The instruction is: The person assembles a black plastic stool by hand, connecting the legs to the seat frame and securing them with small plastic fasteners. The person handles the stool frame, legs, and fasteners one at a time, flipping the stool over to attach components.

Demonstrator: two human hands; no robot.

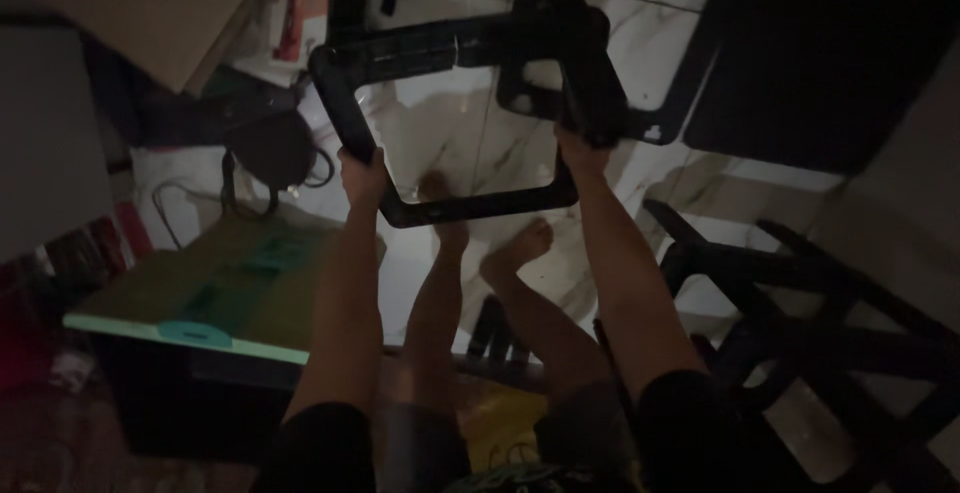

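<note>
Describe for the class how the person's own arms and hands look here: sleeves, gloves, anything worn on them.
Both arms are bare from the dark short sleeves down. The left hand and right hand wear no gloves. No watch, ring or band shows, though the dim light could hide small items.

Single head-worn camera, looking steeply down past the person's own arms and bare legs to the pale marble floor. Close range: the left hand and right hand sit mid-frame, gripping a black frame. View tilts slightly; a green-topped box lies near left, dark chair parts near right. Dim light, no second view.
</note>
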